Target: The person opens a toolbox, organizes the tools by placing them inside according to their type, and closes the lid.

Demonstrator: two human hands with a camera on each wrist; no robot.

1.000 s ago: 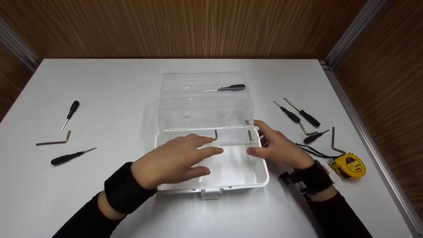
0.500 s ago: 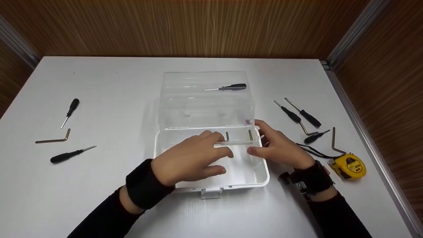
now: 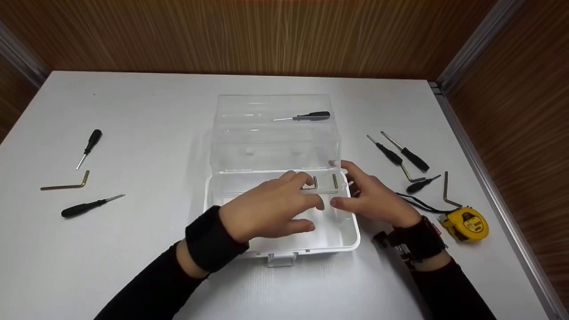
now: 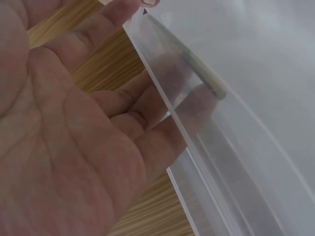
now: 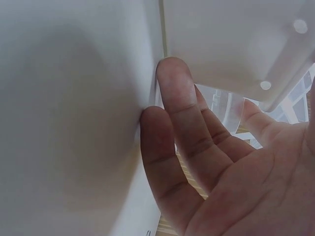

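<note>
A clear plastic toolbox stands open mid-table, its white base [image 3: 351, 242] toward me and its lid [image 3: 275, 133] tipped back. A black-handled screwdriver [image 3: 306, 117] lies in the lid. Two hex keys lie at the base's back right, one [image 3: 314, 183] under my left fingertips and the other [image 3: 335, 181] beside it. My left hand [image 3: 271, 209] reaches into the base, palm spread. In the left wrist view its fingers [image 4: 147, 118] touch that hex key [image 4: 206, 78] behind the clear wall [image 4: 256, 98]. My right hand [image 3: 360, 193] rests flat against the base's right wall, fingers [image 5: 182, 113] straight on the white plastic [image 5: 74, 123].
Left of the box lie two black screwdrivers [image 3: 89, 146] [image 3: 89, 206] and a hex key [image 3: 66, 184]. On the right are several screwdrivers [image 3: 409, 153], a hex key [image 3: 446, 191] and a yellow tape measure [image 3: 466, 223]. Wooden walls close in the back and the right side.
My left hand has moved right inside the box base, and the hex key under its fingers has slid right, close to the other key. The right hand has stayed put.
</note>
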